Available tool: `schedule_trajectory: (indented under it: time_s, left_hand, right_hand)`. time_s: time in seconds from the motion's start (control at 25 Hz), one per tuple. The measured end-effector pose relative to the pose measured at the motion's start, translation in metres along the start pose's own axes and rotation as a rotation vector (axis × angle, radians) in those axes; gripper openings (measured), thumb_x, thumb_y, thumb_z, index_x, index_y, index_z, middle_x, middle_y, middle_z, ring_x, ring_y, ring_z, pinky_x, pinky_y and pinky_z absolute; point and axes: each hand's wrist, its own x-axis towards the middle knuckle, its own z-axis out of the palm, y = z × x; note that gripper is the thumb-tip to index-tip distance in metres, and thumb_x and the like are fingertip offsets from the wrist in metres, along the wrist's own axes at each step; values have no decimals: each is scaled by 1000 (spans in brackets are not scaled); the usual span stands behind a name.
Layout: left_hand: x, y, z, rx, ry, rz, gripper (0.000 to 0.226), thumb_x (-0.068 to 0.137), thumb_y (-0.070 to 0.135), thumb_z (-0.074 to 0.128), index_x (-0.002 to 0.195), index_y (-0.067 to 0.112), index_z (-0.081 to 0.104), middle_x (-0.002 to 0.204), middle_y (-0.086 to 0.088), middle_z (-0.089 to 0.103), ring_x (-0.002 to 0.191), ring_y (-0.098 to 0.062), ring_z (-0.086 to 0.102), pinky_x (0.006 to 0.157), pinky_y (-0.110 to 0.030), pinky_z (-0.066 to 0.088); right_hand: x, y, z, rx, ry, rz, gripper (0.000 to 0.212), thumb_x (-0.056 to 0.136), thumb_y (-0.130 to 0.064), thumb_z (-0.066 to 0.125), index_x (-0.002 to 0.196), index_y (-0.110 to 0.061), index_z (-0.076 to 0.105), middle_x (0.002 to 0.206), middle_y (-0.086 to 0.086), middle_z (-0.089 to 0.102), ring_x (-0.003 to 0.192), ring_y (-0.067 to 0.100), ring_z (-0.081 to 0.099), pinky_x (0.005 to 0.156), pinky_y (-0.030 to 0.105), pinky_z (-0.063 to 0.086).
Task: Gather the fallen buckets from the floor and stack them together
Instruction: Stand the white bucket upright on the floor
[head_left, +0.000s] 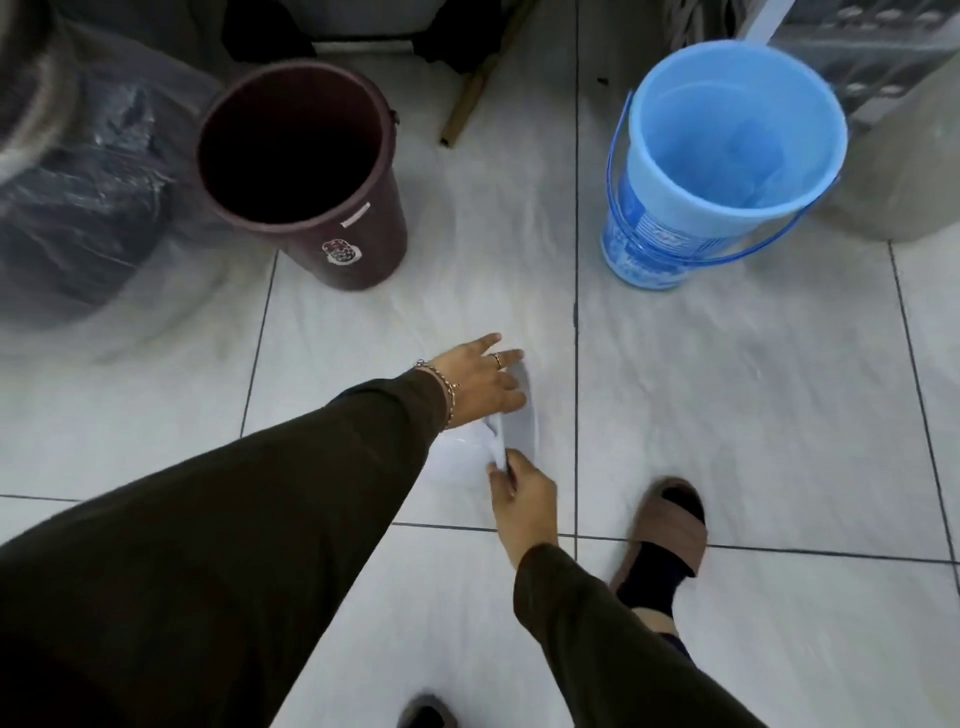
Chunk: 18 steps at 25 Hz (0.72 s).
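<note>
We see both hands meeting on a white bucket (470, 457) lying on the pale tiled floor (727, 395), just below the middle of the view. The left hand (480, 382) comes in from eight o'clock in a dark sleeve (260, 519); its fingers are loosely spread and laid over the top edge of the bucket's rim, with a ring on one finger and a bracelet (444, 389) at the wrist. The right hand (522, 501), rising from five o'clock, has thumb and fingers pressed together on a thin white strip at the rim, which we take to be the handle, though blur keeps us from being sure.

The white bucket is hard to read: it nearly matches the tiles, its body is mostly covered by the left arm, and we cannot tell what, if anything, is inside.

At eleven o'clock a maroon bucket (311, 171) stands upright, its inside dark and apparently bare, with a sticker (340, 251) on its wall. At one o'clock a blue bucket (727, 156) stands upright with its wire handle dropped to the side; a fainter ring inside it could be a second nested bucket, but we cannot say.

At nine o'clock lies a clear plastic bag (88, 208) of dark contents, cut off by the frame. A sandalled foot (665, 535) rests at four o'clock, beside the right arm.
</note>
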Motion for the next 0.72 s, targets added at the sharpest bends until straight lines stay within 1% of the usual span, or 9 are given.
schedule_trajectory:
  time_s: [0.08,0.16,0.28,0.36,0.48,0.52,0.6,0.64,0.72]
  left_hand:
    - [-24,-16,-1,-47,22,-70,37,101,20,46,137,27,47,142,1,54,142,-29,40,123,-48,19]
    - [-47,-21,5,-82,39,-125,34,99,15,44,129,25,56,131,-2,57,126,-30,54,122,-44,23]
    - [-67,2,31,-218,22,-219,42,93,0,41,122,22,62,123,-4,61,112,-31,61,115,-39,34]
    - [-68,29,51,-312,-40,-289,43,93,-1,42,122,22,63,121,-3,65,118,-30,59,109,-36,40]
    - [-69,72,79,-475,-53,-409,47,94,-3,40,129,20,60,130,-4,65,138,-32,45,112,-36,38]
    - [-71,82,82,-518,-18,-456,48,93,-5,41,131,19,59,134,-4,63,142,-32,41,115,-37,36]
    - [-75,91,78,-545,89,-496,52,87,-6,51,133,18,60,137,-6,62,140,-32,45,117,-38,37]
    - [-78,92,73,-529,129,-495,59,83,-7,56,136,18,58,141,-7,59,140,-32,46,117,-39,36]
    - [-83,83,61,-561,109,-479,74,83,-10,49,151,17,37,159,-7,36,150,-29,28,123,-37,20]
  right_hand:
    - [12,-18,-20,-254,7,-211,19,95,-26,56,109,-22,67,96,-3,73,83,14,66,88,21,50]
    - [23,-34,-40,-618,3,-469,24,91,-21,58,111,-23,70,92,0,76,79,22,70,77,25,54]
    - [38,-39,-52,-1018,-78,-739,25,78,-11,64,97,-24,75,75,2,75,66,27,70,59,28,54]
    - [39,-36,-49,-1246,-189,-762,23,74,-9,66,88,-25,73,71,0,73,63,25,69,57,26,53]
    - [30,-20,-42,-1461,-280,-778,22,60,-5,76,69,-24,69,58,-3,67,51,19,64,51,20,46]
    - [29,-17,-41,-1465,-272,-786,25,58,-5,78,71,-25,70,60,-3,69,54,19,66,54,20,49]
    - [28,-12,-47,-1396,-298,-797,39,66,-2,74,100,-20,73,95,3,77,89,27,72,84,32,57]
    - [29,-12,-53,-1357,-320,-802,51,70,-2,70,119,-16,67,119,7,72,112,32,66,102,41,50]
    - [32,-21,-76,-1301,-317,-765,65,79,-10,60,142,-14,48,149,7,49,141,30,42,119,48,29]
